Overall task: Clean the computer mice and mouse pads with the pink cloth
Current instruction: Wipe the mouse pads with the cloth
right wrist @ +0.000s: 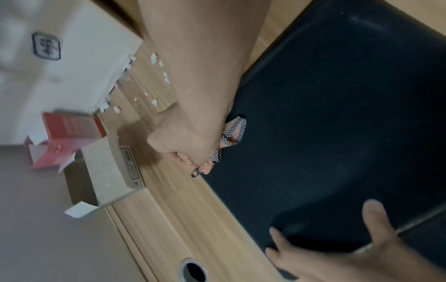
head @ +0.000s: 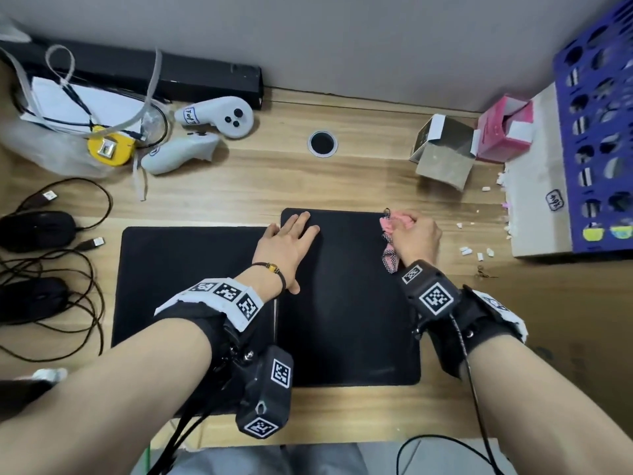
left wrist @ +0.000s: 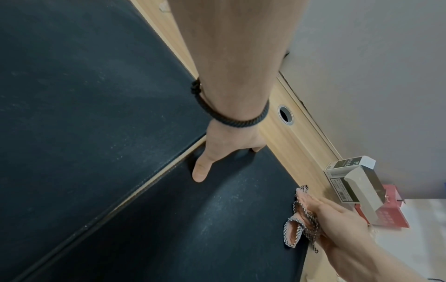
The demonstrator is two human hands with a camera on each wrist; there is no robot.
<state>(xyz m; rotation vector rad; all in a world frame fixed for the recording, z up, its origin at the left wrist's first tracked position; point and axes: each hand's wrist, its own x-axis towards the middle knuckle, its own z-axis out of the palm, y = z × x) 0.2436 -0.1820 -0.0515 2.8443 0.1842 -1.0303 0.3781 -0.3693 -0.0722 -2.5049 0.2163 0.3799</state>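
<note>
Two black mouse pads lie side by side on the wooden desk: the right pad (head: 346, 303) (left wrist: 193, 219) (right wrist: 337, 114) and the left pad (head: 178, 279) (left wrist: 84, 85). My left hand (head: 291, 241) (left wrist: 226, 148) (right wrist: 337, 253) presses flat on the right pad's far left corner, fingers straight. My right hand (head: 416, 234) (left wrist: 337, 219) (right wrist: 183, 137) grips the bunched pink cloth (head: 394, 226) (left wrist: 301, 215) (right wrist: 207, 167) at that pad's far right corner; its checkered edge hangs loose. Two black wired mice (head: 37, 231) (head: 32, 299) sit at the far left.
Tangled mouse cables (head: 68, 323) lie left of the pads. Two white controllers (head: 219, 116), a yellow tape measure (head: 109, 149) and a black box sit at the back left. An open grey carton (head: 445, 152), pink box (head: 503, 132), white box (head: 537, 200) and blue rack stand right, with white crumbs (head: 479, 252).
</note>
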